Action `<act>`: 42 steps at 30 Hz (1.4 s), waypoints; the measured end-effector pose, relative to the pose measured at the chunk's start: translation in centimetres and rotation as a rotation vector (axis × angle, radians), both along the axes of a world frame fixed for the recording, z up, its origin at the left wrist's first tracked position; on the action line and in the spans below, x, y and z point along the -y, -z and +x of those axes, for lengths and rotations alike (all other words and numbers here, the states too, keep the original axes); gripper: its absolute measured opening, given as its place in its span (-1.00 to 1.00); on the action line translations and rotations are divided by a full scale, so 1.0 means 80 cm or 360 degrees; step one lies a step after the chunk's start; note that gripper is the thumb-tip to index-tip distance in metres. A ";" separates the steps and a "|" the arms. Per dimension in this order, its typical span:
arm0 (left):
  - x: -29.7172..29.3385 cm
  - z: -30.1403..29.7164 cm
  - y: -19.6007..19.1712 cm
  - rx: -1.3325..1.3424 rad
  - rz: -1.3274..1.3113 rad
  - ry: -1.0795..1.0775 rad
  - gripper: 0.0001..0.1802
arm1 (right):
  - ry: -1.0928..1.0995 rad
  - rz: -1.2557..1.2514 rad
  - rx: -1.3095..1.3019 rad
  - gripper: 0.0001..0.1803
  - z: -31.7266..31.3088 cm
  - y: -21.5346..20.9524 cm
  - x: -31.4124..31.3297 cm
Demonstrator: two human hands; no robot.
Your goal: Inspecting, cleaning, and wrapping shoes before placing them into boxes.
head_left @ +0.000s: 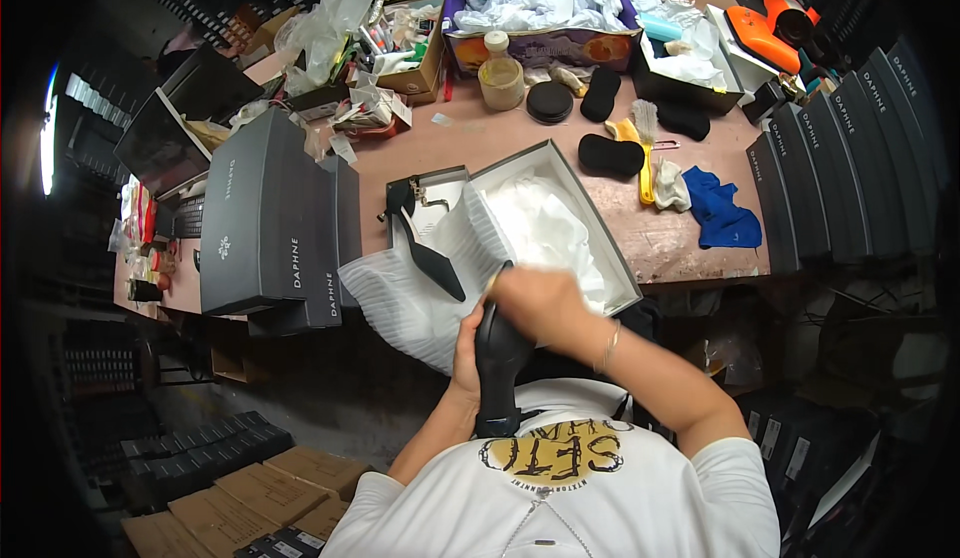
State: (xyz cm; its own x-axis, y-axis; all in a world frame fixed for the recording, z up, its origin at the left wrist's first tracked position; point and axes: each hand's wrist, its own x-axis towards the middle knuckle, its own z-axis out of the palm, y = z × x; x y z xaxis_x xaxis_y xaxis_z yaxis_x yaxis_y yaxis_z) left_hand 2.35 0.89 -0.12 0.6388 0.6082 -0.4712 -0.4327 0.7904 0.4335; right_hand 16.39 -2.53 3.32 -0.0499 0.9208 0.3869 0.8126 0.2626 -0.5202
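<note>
My left hand (467, 353) is closed around the side of a dark shoe (499, 378), held upright close to my chest. Over the shoe's upper end lies my right hand (545, 303), its fingers curled in and slightly smeared; what they hold is hidden. A black pointed heeled shoe (432, 262) rests on white ribbed wrapping paper (385, 293), which drapes over the table's front edge. Behind it an open shoe box (615, 253) holds white tissue paper (540, 223). A lidded part of a box (425, 175) sits beside it.
Grey shoe boxes (255, 218) stand on the left and more (875, 158) on the right. Black oval pads (610, 157), a yellow-handled brush (646, 173), a blue cloth (720, 213) and a glue-like jar (501, 83) lie farther back. Cardboard boxes (245, 498) are below left.
</note>
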 end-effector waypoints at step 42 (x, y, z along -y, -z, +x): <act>-0.098 0.030 -0.029 -0.0087 0.0239 0.0009 -0.24 | 0.0414 -0.0230 -0.0719 -0.88 0.048 -0.029 0.040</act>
State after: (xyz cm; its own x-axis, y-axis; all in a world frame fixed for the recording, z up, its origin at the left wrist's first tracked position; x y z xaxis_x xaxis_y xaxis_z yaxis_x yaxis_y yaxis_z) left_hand 4.76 8.72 2.16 0.6184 0.6708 -0.4093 -0.4011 0.7173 0.5697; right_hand 20.23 -5.74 5.61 0.3288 0.9260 0.1853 0.5284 -0.0177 -0.8488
